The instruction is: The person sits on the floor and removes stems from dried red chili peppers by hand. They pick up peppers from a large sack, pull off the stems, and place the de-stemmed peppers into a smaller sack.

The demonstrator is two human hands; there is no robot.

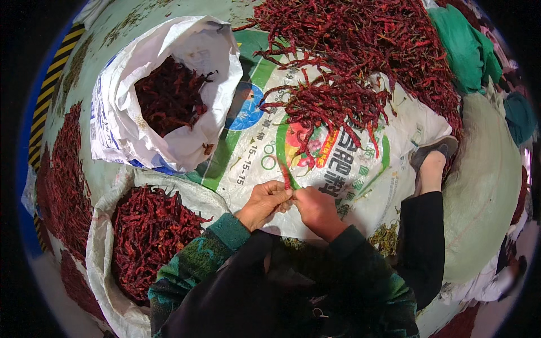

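Note:
My left hand [267, 202] pinches a single dried red chili pepper [285, 175] between thumb and fingertips. The pepper points away from me, and its lower end is hidden in my fingers. Against that end, my right hand [318, 211] is curled with its fingertips touching or nearly touching the left ones. Whatever the right fingertips grip is out of sight. Beneath both hands lies a flattened white and green woven sack [258, 139] bearing print. On its far part rests a loose heap of dried red chilies [334, 103].
A larger chili pile [363, 38] spreads behind the heap. To the left stand an upright white woven sack [122, 101] with dark chilies inside and an open sack [101, 236] full of red ones. Plucked stems [384, 238] and a stuffed pale sack [482, 190] are on the right.

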